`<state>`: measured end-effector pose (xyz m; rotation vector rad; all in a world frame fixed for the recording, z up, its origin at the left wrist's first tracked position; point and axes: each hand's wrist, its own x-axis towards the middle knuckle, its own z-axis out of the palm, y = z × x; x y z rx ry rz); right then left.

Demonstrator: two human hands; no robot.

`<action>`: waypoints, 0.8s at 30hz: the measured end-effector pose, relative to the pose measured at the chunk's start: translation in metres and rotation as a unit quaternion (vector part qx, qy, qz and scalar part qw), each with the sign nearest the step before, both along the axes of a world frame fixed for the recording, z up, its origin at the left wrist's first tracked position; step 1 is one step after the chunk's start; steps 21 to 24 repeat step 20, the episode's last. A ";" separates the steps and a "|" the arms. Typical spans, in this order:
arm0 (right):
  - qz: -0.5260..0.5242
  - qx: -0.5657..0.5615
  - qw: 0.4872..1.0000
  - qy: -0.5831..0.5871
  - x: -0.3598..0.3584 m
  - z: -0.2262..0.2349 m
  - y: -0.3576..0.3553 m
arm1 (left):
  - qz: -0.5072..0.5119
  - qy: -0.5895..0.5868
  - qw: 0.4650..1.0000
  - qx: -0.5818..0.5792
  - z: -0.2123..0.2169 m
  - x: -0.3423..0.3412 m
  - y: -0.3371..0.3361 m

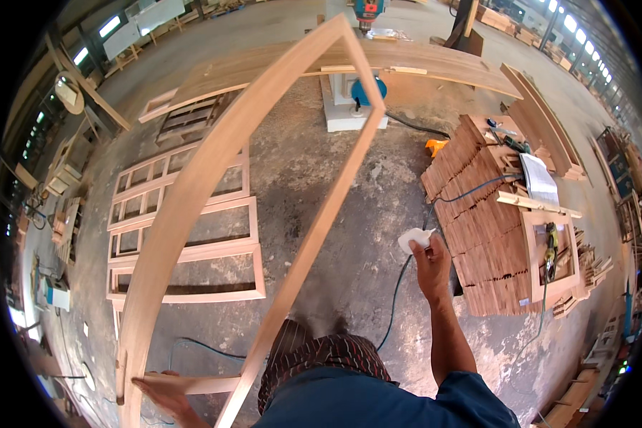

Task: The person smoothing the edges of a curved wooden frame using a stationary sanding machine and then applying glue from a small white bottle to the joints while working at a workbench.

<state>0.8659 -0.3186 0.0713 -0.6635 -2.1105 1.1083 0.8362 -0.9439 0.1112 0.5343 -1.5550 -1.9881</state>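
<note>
A long narrow wooden frame [185, 185] of bare pale timber stands up in front of me, its far end high and close to the bench. My left hand [170, 399] grips it low down, where a short crosspiece joins the left rail; the thumb shows and the fingers are partly hidden behind the wood. Out to the right, my right hand [430, 260] pinches a small crumpled white sheet [414, 240], cloth or paper, I cannot tell which. That hand is apart from the frame, above the floor.
More wooden frames [225, 274] lie on the concrete at left. A long plank bench [435, 60] with a drill press [368, 14] crosses the far side. At right is a stack of timber [471, 207] bearing a power tool [551, 250] and papers [539, 178]. Cables [399, 282] trail on the floor.
</note>
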 end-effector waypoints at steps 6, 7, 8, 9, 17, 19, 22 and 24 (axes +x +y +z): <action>-0.056 -0.041 0.997 0.030 -0.082 0.001 0.068 | -0.120 -0.029 0.992 0.041 -0.011 -0.155 0.092; -0.072 -0.029 0.996 0.033 -0.091 -0.006 0.080 | -0.128 -0.030 0.989 0.060 -0.018 -0.182 0.106; -0.077 -0.044 0.994 0.061 -0.109 0.002 0.087 | -0.130 -0.015 0.989 0.068 -0.027 -0.212 0.121; -0.081 -0.063 0.991 0.084 -0.125 0.019 0.088 | -0.131 -0.003 0.989 0.072 -0.032 -0.238 0.136; -0.130 0.056 0.979 0.145 -0.260 0.135 0.152 | -0.232 -0.026 0.967 0.102 -0.024 -0.430 0.254; -0.127 0.060 0.984 0.111 -0.304 0.168 0.163 | -0.241 -0.027 0.964 0.107 -0.024 -0.470 0.273; -0.105 0.041 0.987 0.115 -0.322 0.187 0.169 | -0.296 -0.010 0.952 0.074 -0.027 -0.491 0.281; -0.105 0.041 0.987 0.115 -0.322 0.187 0.169 | -0.296 -0.010 0.952 0.074 -0.027 -0.491 0.281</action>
